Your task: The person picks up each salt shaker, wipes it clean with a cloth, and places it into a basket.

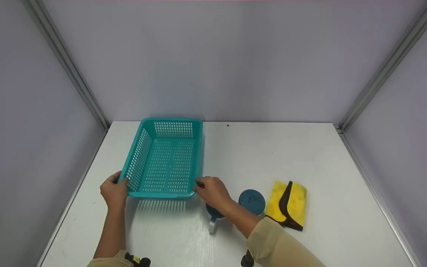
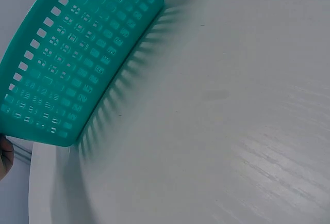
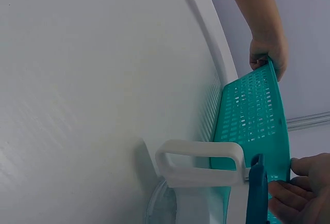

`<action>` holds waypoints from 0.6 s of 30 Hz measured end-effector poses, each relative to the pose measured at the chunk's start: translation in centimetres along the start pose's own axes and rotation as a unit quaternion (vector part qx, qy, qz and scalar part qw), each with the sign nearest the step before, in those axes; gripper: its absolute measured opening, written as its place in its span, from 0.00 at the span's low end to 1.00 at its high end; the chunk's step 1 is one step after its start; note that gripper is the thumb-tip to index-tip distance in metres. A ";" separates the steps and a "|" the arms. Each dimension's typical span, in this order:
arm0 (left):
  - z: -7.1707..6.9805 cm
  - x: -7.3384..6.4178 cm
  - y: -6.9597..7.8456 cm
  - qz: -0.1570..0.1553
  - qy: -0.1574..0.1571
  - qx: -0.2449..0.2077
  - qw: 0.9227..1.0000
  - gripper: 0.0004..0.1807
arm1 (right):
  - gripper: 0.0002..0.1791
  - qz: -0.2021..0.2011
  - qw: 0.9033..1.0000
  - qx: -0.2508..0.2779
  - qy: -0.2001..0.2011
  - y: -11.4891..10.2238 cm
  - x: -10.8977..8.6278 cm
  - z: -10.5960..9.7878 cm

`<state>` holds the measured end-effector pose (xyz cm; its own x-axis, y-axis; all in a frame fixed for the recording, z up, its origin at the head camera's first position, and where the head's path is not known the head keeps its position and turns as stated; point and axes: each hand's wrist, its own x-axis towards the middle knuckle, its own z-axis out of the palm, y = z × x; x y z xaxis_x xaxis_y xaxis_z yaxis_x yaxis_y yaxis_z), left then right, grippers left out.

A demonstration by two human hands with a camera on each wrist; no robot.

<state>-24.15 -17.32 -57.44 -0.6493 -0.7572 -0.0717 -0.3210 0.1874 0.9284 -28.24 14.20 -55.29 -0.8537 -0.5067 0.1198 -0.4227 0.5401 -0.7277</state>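
Note:
A teal perforated plastic basket stands on the left part of the white table, with nothing inside it. At its near left corner, my left hand grips the rim. My right hand pinches the rim at the near right corner, as the right wrist view also shows, with the thumb on one side of the basket wall. Partly hidden below my right forearm is a clear jug with a blue lid and a white handle. In the left wrist view only a bit of my left hand shows.
Right of my forearm stands a container with a round blue lid. Beside it lies a folded yellow cloth item with dark brown trim. Grey-white panels enclose the table at the back and both sides.

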 end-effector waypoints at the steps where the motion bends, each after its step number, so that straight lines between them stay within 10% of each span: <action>1: 0.0 0.0 0.0 -0.001 0.000 0.000 1.000 0.23 | 0.15 0.001 1.000 0.001 -0.001 0.0 0.0 0.0; 18: -0.1 -0.2 0.3 -0.006 0.000 -0.005 1.000 0.23 | 0.17 0.020 1.000 -0.005 -0.015 -0.4 0.1 -0.3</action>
<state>-24.09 -17.20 -57.11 -0.6461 -0.7588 -0.0824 -0.3214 0.1726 0.9311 -28.28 14.13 -54.74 -0.8604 -0.5047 0.0711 -0.3921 0.5664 -0.7249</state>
